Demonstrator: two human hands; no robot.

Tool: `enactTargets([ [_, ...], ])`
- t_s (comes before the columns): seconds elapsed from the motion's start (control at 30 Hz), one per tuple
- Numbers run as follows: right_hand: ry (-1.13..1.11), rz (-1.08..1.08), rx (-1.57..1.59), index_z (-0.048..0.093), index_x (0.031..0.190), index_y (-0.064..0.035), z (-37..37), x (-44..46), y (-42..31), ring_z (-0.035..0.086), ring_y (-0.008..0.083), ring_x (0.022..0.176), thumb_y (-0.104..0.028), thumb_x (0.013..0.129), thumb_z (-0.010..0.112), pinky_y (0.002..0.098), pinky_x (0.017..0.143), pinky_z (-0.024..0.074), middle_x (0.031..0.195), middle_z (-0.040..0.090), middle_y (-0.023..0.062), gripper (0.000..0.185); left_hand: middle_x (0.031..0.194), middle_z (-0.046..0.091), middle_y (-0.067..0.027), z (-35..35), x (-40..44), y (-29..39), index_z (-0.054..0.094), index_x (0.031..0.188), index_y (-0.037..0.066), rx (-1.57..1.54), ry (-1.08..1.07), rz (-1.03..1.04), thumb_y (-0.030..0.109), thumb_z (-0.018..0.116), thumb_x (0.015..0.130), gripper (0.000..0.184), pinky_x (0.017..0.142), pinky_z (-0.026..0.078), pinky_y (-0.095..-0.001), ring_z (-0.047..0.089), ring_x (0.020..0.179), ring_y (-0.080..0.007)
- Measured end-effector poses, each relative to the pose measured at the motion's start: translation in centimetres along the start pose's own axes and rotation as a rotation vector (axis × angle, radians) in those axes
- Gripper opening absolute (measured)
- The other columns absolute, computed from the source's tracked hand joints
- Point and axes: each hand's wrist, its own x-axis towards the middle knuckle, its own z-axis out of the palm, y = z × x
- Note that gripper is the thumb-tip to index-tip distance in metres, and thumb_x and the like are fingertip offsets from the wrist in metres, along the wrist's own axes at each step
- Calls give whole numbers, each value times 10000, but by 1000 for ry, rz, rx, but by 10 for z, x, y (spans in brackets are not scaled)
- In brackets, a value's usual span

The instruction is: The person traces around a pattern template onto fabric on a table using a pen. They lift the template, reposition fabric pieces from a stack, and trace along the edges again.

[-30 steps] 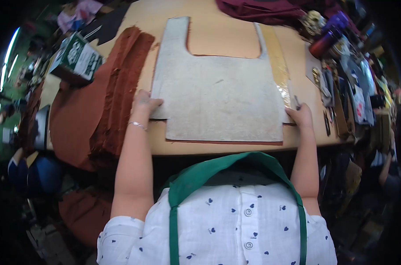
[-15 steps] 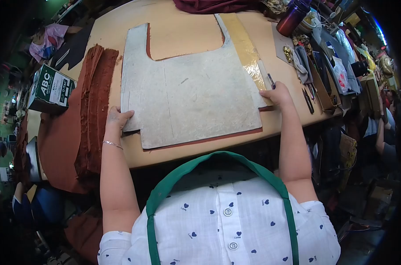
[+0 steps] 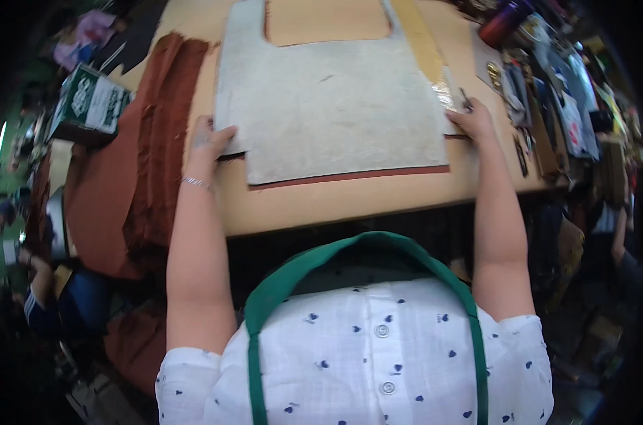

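Note:
A large pale grey pattern sheet (image 3: 336, 106) with a U-shaped cutout at its far edge lies over a reddish-brown piece (image 3: 350, 174), whose rim shows along the near edge. My left hand (image 3: 212, 138) is closed at the sheet's lower left corner, thumb on top and fingers partly hidden. At the lower right corner, my right hand (image 3: 474, 122) pinches the edge with thumb above. A dark pen (image 3: 466, 99) sticks up from between its fingers. Yellow shiny tape (image 3: 422, 46) covers the sheet's right strip.
Folded reddish-brown material (image 3: 167, 134) drapes over the table's left side, beside a green and white box (image 3: 91, 106). Tools and a dark pen-like item (image 3: 521, 154) lie at right, near a purple-red bottle (image 3: 504, 23). Other people sit at the far left.
The whole view has shifted, so the table, sheet and hands appear higher and slightly right. Both hands keep their hold at the sheet's corners. At lower left, another person's arm now shows.

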Motion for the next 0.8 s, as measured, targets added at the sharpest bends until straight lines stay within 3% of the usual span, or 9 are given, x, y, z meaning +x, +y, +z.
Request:
enactTargets([
  [0.1, -33, 2, -6, 555, 863, 48, -8, -3, -8, 571, 245, 712, -321, 563, 775, 325, 642, 449, 784, 597, 143, 523, 761, 615, -79, -11, 14, -15, 582, 875, 7, 25, -11, 75, 210, 735, 629, 353, 579, 463, -290, 569, 641, -156],
  [0.2, -111, 70, 159, 543, 772, 6, -7, 1, -7, 527, 165, 593, -248, 586, 772, 295, 542, 428, 679, 561, 78, 389, 702, 612, -77, -19, 13, -7, 606, 823, -5, 20, 36, 132, 238, 718, 669, 308, 573, 452, -253, 557, 613, -128],
  [0.27, -181, 142, 184, 531, 747, -12, -7, 13, 1, 504, 143, 553, -214, 594, 769, 283, 504, 407, 636, 538, 48, 347, 808, 611, -53, -22, 8, 6, 618, 919, 14, 30, 15, 65, 229, 722, 684, 334, 616, 445, -245, 555, 704, -124],
  [0.4, -283, 285, 209, 532, 720, -26, -26, 9, -22, 489, 133, 524, -193, 603, 765, 274, 483, 387, 596, 524, 26, 310, 817, 606, -70, -6, 37, -22, 587, 961, -9, 14, 11, 126, 252, 735, 671, 417, 631, 451, -250, 557, 710, -129],
  [0.53, -323, 223, -16, 607, 726, -15, -29, 15, -24, 519, 136, 568, -190, 636, 721, 280, 511, 381, 678, 591, 63, 227, 845, 608, -104, -13, 32, -5, 572, 941, -36, 177, -62, 161, 294, 773, 610, 509, 651, 465, -251, 574, 737, -147],
  [0.6, -309, 186, -182, 625, 773, 10, -35, 13, -34, 577, 199, 678, -256, 625, 729, 336, 607, 429, 762, 629, 113, 321, 895, 606, -132, -6, 42, -13, 519, 996, -61, -79, -192, 134, 151, 735, 658, 454, 687, 488, -276, 592, 784, -175],
  [0.67, -329, 178, -150, 629, 770, 3, -34, 17, -28, 583, 207, 693, -262, 617, 735, 333, 629, 438, 761, 629, 125, 324, 936, 581, -143, -4, 43, -14, 448, 1039, -69, -218, -219, 211, 4, 697, 660, 459, 728, 489, -284, 578, 810, -189],
  [0.73, -360, 157, -204, 620, 805, 13, -36, 23, -27, 569, 190, 626, -241, 620, 735, 315, 591, 439, 708, 619, 103, 335, 904, 591, -126, -6, 36, -12, 451, 1067, -57, -183, -188, 166, 44, 693, 680, 468, 678, 483, -263, 581, 769, -166],
  [0.8, -388, 216, 54, 612, 771, -9, -32, 29, -11, 527, 157, 551, -170, 658, 709, 290, 528, 409, 646, 583, 67, 219, 863, 591, -108, -8, 33, -7, 446, 1092, -44, -70, -157, 154, 102, 707, 681, 509, 646, 472, -248, 572, 729, -151],
])
